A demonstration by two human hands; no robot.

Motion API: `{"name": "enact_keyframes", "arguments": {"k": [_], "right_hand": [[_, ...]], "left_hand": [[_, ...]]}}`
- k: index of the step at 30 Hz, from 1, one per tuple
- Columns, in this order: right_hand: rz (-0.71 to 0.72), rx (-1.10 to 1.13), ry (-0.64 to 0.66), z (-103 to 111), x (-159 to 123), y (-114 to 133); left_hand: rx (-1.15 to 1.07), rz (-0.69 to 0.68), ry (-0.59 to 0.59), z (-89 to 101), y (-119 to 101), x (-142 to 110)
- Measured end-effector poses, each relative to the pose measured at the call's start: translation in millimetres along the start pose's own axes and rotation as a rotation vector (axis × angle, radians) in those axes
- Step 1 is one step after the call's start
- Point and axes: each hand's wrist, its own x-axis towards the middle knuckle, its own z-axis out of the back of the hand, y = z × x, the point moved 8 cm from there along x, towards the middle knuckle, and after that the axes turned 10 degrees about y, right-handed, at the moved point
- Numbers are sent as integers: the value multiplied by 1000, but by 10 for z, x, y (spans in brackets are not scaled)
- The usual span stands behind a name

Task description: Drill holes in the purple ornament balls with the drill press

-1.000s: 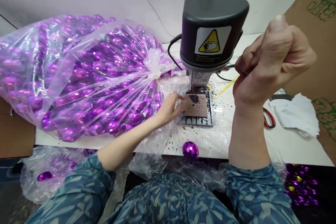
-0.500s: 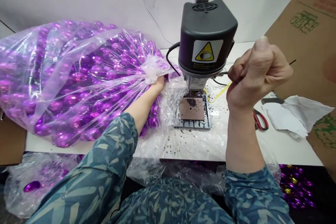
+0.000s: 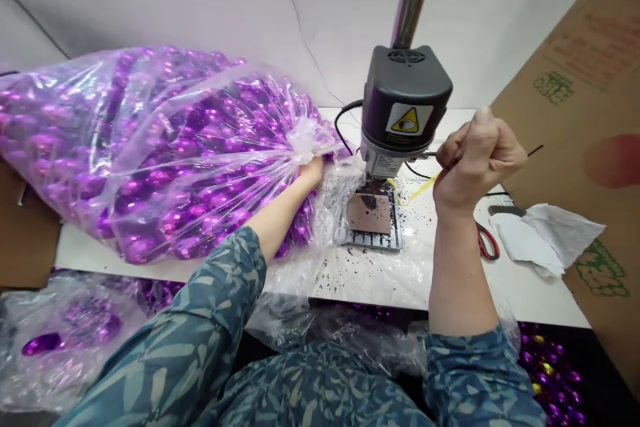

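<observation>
A large clear plastic bag point(image 3: 195, 167), full of shiny purple balls, lies on the left of the table, gathered at its neck. My left hand point(image 3: 313, 172) reaches to that neck, its fingers hidden behind the bunched plastic. Beside it stands a small bench drill press point(image 3: 407, 97) with a black head and a yellow warning sticker. My right hand point(image 3: 477, 157) is closed in a fist on the feed lever point(image 3: 429, 155) at the right of the machine. Under the head, a brown board point(image 3: 371, 215) covered with dark shavings rests on the slotted metal base point(image 3: 375, 240).
Red-handled scissors point(image 3: 487, 242) and crumpled white paper point(image 3: 547, 237) lie to the right. A large cardboard box point(image 3: 575, 80) leans there. Loose film point(image 3: 340, 337) hangs at the table's front edge. More purple and gold balls point(image 3: 550, 373) sit below on the right.
The camera view has shifted and tilted slightly. The drill head sits lower in the picture, as does my right fist on the lever. My left hand stays at the bag's neck.
</observation>
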Motion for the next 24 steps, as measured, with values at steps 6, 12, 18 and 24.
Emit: {"name": "enact_keyframes", "arguments": {"k": [6, 12, 18, 24], "right_hand": [[-33, 29, -13, 1, 55, 24], [-76, 22, 9, -9, 91, -5], [-82, 4, 3, 6, 107, 26], [-110, 11, -7, 2, 110, 8]], "left_hand": [[30, -29, 33, -108, -278, -598], [-21, -224, -50, 129, -575, -1005], [-45, -546, -270, 745, -425, -1966], [20, 142, -809, 910, 1381, -3417]]}}
